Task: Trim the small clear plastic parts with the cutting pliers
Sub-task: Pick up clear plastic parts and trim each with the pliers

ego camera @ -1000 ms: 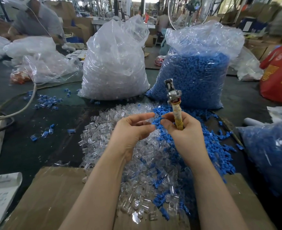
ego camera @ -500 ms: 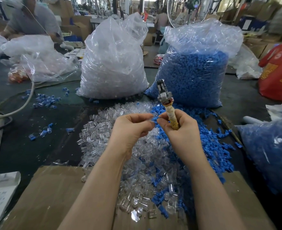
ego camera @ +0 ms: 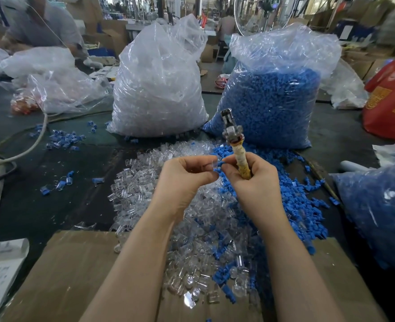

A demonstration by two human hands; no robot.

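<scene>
Small clear plastic part pinched in left hand fingertips, above the loose pile | right hand grips tape-wrapped cutting pliers, head upward | bags beyond.

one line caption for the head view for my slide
Right hand grips upright cutting pliers while left hand pinches a small part above mixed clear and blue pieces.

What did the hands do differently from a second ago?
The cutting pliers tipped from leaning right to leaning left, head still up, gripped by the right hand. A small blue and clear part now shows between the fingertips of both hands; before, it was hidden. The left hand stayed close beside the right, and the bags and piles stayed put.
</scene>
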